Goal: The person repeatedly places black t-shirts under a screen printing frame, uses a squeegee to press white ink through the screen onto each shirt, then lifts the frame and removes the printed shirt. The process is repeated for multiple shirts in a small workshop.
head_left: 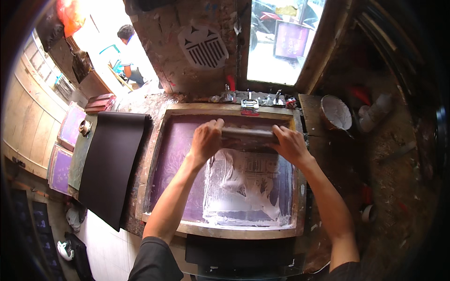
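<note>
Both my hands grip a squeegee [248, 134] near the far side of a wooden-framed printing screen [229, 231]. My left hand [206, 139] closes round its left end and my right hand [289, 144] round its right end. The screen mesh [180, 140] is purple. White ink [243, 189] lies smeared in streaks over the middle and near part of the mesh, below the squeegee. Metal hinge clamps [250, 105] sit at the frame's far edge. Black sheet material [239, 250] shows under the near edge of the frame.
A stack of black sheets [112, 164] lies left of the screen. An ink-smeared bucket [336, 113] stands at the right. Purple screens [61, 168] lean at the far left. A person [131, 61] sits outside the doorway. A small roll [85, 127] rests beside the black sheets.
</note>
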`<state>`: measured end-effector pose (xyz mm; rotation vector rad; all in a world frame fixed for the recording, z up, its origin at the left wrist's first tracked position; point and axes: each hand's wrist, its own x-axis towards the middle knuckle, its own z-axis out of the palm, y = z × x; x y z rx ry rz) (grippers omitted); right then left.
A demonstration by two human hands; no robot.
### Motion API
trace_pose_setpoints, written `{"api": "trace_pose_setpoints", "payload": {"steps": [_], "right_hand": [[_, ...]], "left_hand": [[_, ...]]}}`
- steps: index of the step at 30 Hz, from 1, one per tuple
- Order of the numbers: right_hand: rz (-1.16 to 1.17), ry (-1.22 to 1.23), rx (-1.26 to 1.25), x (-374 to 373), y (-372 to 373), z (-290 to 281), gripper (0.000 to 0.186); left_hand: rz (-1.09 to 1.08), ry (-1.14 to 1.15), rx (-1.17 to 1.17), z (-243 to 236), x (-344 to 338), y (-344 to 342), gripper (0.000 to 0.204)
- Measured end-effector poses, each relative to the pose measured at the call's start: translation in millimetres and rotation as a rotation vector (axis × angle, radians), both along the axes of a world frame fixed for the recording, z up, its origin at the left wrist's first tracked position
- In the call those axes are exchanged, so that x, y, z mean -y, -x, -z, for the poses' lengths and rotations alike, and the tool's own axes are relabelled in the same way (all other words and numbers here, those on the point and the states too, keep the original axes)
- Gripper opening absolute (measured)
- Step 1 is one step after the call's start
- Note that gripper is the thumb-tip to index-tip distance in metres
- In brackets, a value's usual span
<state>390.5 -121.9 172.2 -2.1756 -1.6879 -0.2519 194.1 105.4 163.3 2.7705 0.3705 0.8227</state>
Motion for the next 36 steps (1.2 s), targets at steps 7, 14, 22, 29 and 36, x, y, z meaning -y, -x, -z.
{"api": "trace_pose_setpoints", "payload": {"steps": [7,14,22,29,36], "right_hand": [[0.001,0.152,-0.162,121,108,12,0.032],[-0.014,0.182,-0.155,191,188,-7,0.035],[0.298,-0.088,0.032,161,231,-4,0.056],[0.257,-0.431,0.228,133,219,-61,0.061],[0.273,-0.448,0.234,27,114,-250,0.066]], "left_hand": [[0.023,0.0,-0.07,13,115,112,0.054],[0.039,0.283,-0.193,-1,184,210,0.067],[-0.135,0.052,-0.249,38,126,283,0.06],[-0.221,-0.115,-0.027,-80,106,271,0.067],[-0.234,-0.353,0.836,-75,48,143,0.03]]}}
